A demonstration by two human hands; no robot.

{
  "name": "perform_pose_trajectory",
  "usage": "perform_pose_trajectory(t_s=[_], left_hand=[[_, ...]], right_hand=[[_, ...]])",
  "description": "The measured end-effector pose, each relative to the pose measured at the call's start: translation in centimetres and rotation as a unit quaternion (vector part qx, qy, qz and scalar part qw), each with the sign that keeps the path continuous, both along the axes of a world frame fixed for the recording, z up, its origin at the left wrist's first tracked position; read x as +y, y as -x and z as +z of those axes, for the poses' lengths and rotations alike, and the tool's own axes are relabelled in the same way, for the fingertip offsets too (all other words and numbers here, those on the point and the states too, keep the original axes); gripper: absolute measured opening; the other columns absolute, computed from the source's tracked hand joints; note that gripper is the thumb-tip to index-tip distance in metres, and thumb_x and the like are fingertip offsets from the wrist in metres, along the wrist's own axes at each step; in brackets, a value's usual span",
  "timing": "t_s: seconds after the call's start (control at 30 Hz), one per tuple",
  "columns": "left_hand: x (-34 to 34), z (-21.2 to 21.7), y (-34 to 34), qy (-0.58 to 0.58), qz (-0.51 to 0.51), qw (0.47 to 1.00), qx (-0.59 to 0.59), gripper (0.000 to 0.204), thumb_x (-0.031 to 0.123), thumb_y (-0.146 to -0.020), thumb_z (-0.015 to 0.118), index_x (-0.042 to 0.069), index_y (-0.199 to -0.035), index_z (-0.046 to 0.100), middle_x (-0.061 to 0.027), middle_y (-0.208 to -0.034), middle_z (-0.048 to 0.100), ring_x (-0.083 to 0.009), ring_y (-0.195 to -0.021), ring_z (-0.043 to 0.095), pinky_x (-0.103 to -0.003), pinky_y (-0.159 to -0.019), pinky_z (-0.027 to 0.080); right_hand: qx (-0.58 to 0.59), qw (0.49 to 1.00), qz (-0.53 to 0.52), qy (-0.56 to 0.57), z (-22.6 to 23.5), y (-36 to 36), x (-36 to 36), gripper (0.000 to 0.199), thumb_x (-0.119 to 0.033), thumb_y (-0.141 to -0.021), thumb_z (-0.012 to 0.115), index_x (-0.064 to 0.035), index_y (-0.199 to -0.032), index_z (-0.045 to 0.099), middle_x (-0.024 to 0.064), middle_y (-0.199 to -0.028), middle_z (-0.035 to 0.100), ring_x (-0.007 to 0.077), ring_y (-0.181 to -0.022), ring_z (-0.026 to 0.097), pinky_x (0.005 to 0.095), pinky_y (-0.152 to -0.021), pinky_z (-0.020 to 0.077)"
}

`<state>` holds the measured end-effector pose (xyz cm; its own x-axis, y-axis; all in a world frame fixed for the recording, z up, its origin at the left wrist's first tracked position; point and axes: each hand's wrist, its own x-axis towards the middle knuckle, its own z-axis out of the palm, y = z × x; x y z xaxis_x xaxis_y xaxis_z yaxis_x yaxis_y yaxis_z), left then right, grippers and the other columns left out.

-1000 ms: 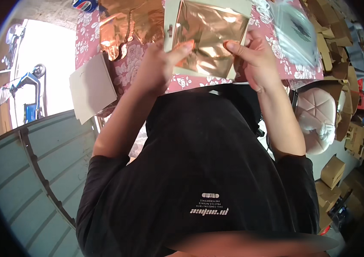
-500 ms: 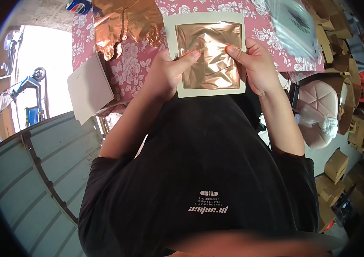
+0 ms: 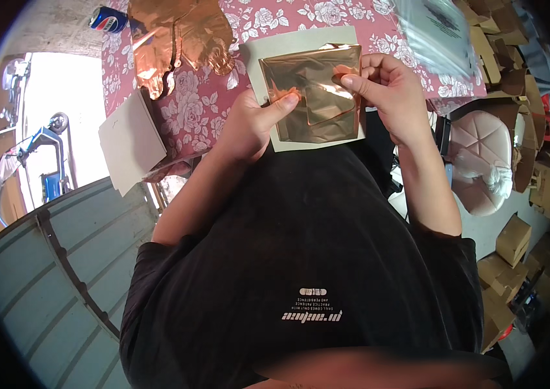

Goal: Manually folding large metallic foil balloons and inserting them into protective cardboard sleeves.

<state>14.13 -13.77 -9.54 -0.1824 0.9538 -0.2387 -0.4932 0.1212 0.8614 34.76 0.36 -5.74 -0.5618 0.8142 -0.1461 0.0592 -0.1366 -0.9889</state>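
Observation:
A folded copper-coloured foil sheet, shiny and wrinkled, lies over a pale square card held up in front of me at the table's near edge. My left hand grips the card's left side, its thumb pressed on the foil and its fingers hidden behind. On the other side my right hand pinches the foil's right edge between thumb and curled fingers. Whether that pinch also takes in the card cannot be seen. The foil sits slightly askew on the card, its top right corner near the card's edge.
Larger copper foil pieces lie at the table's far left, near a blue can. Pale cards stack at the left edge. Clear plastic bags lie at the right. Beyond are a padded stool and cardboard boxes.
My right hand has shifted its grip to the foil's right edge, its fingers now curled in view. The foil has turned slightly against the card. My left hand keeps its hold.

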Motion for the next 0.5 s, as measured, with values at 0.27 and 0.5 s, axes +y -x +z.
perform_pose_trajectory(t_s=[0.27,0.5], left_hand=[[-0.6,1.5,0.2,0.051,-0.038,0.997,0.045,0.027,0.008,-0.099,0.068,-0.004,-0.123,0.066,-0.0085,-0.117,0.072,-0.0142,-0.107,0.066,-0.032,-0.098,0.050],[0.0,1.2,0.3,0.020,-0.053,0.998,-0.018,0.024,0.009,-0.100,0.067,-0.004,-0.120,0.070,-0.0079,-0.114,0.073,-0.0129,-0.105,0.067,-0.031,-0.095,0.051]], right_hand=[[-0.003,1.000,0.028,0.011,0.3,0.6,-0.3,0.018,-0.007,-0.096,0.076,0.0002,-0.110,0.068,0.0052,-0.098,0.076,0.0082,-0.079,0.068,0.0230,-0.068,0.0550],[-0.053,0.998,0.014,0.001,0.2,1.4,-0.3,0.017,-0.018,-0.101,0.071,-0.0006,-0.102,0.074,-0.0005,-0.077,0.070,0.0042,-0.063,0.061,0.0219,-0.056,0.0483]])
